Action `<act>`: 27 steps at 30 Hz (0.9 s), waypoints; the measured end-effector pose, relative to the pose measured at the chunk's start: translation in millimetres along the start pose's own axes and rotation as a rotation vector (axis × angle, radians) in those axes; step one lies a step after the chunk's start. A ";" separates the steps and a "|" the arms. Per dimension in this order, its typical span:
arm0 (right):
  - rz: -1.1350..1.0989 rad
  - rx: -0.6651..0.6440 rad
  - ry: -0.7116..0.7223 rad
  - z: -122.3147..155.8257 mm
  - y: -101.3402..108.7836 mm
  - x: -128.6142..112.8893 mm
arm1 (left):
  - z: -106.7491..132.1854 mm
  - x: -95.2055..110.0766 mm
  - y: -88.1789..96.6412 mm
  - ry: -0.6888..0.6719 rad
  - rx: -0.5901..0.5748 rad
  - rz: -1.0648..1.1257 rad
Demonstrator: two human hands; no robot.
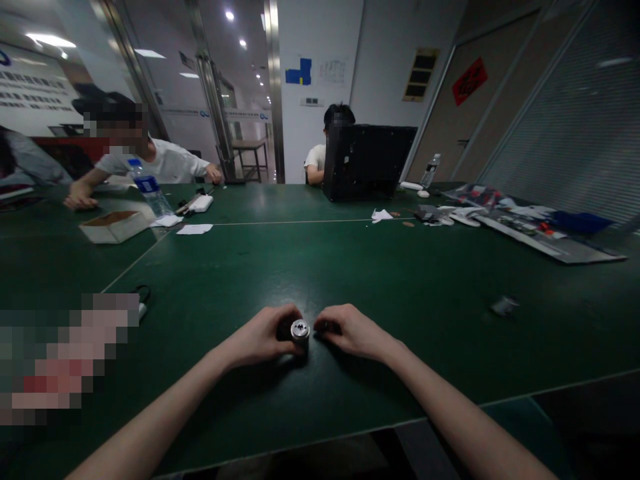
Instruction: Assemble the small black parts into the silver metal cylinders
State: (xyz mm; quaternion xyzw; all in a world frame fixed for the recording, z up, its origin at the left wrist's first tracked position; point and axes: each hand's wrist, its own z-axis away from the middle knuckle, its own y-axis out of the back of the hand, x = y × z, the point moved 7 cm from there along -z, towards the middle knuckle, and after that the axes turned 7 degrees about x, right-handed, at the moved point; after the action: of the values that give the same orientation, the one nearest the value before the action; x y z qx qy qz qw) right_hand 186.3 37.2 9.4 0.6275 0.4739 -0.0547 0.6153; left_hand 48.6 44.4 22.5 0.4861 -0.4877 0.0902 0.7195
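In the head view, my left hand (274, 333) is curled round a small upright metal cylinder (300, 329) that stands on the green table. Its round silver top faces up, with a dark hole in the middle and smaller marks around it; much of its side is in shadow. Just to the right of it is my right hand (353, 331), with thumb and fingers bent together in a pinch. A narrow gap separates these fingertips from the cylinder. Whatever they may hold is too dark to make out.
A small grey metal part (505, 305) lies blurred to the right. A cardboard box (114, 227) and a water bottle (149, 190) stand at the left. Beyond are a black case (369, 162), a cluttered board (555, 240) and two seated people. The table's near edge passes under my forearms.
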 end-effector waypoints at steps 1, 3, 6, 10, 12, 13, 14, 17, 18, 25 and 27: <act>-0.002 0.000 -0.001 0.0 -0.4 0.2 | 0.0 -0.2 -0.1 0.001 0.000 0.003; -0.010 0.004 -0.009 0.0 -0.6 0.4 | -0.2 -0.2 0.0 0.001 0.003 0.009; -0.004 0.000 -0.015 -0.1 -0.5 -0.2 | -0.5 0.3 -0.8 0.003 -0.007 0.031; 0.017 -0.040 -0.029 0.2 -0.8 0.9 | -1.0 0.4 -0.5 0.000 -0.003 0.018; 0.012 -0.057 -0.036 0.7 -0.7 2.1 | -1.1 0.1 -0.3 -0.002 -0.004 0.007; 0.008 -0.061 -0.042 1.0 -0.4 3.0 | -1.0 -0.2 -0.6 0.001 -0.008 0.008; 0.003 -0.061 -0.051 1.3 -0.1 3.8 | -0.9 -0.6 -0.9 0.005 -0.015 0.010; -0.031 -0.043 -0.084 1.7 1.5 4.9 | -0.4 -1.6 -0.8 0.012 -0.025 -0.007; -0.045 -0.029 -0.090 1.6 2.2 4.0 | -0.2 -1.7 -0.6 0.010 -0.030 -0.019; -0.052 0.073 0.035 -3.3 -2.3 -16.5 | -0.7 -5.8 9.0 -0.039 0.035 -0.254; -0.040 0.091 0.079 -5.2 -7.8 -22.4 | -0.8 -7.6 11.8 -0.055 0.062 -0.302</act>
State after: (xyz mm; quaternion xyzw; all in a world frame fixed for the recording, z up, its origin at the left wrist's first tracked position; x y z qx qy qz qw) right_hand 166.2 28.1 19.6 0.6470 0.5074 -0.0638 0.5655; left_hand 38.1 53.6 23.7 0.5781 -0.4256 -0.0172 0.6960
